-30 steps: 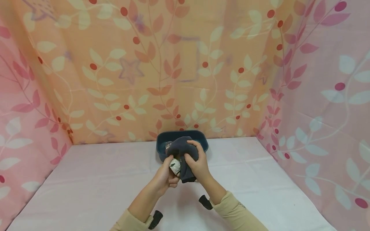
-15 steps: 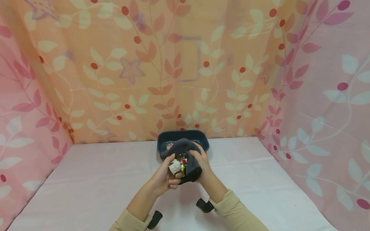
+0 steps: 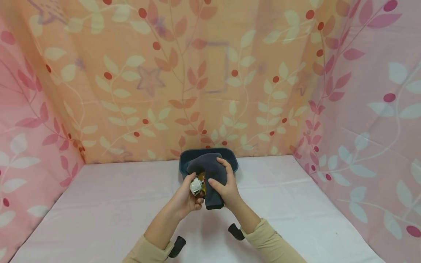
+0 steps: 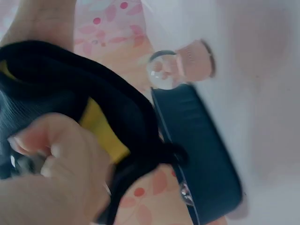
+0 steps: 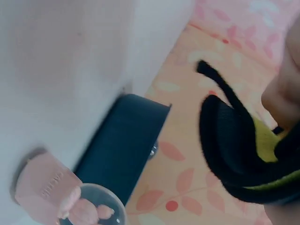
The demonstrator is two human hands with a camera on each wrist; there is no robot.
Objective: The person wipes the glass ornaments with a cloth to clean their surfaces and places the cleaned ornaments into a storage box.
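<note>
My left hand [image 3: 187, 197] grips a small ornament [image 3: 196, 186] with a white end and gold and red parts. My right hand [image 3: 228, 186] holds a dark grey cloth [image 3: 215, 175] with thick black edging, folded over and beside the ornament. In the left wrist view the cloth [image 4: 136, 108] hangs in a loop round the left hand [image 4: 65, 159], with a yellow strip inside. The right wrist view shows its black-edged folds [image 5: 225, 145] and the yellow strip again. The cloth hides much of the ornament.
A dark blue bin [image 3: 231, 162] stands behind the hands at the table's [image 3: 115, 204] back edge. A shiny round thing [image 4: 186, 193] shows at its rim. Beside the bin is a pink-based snow globe [image 5: 47, 187] with pink figures inside. Patterned curtains [image 3: 210, 91] enclose the table.
The right hand has turned the cloth: half a second ago its lower end flared open and more of the ornament's gold and red showed. Now it hangs straight over that part.
</note>
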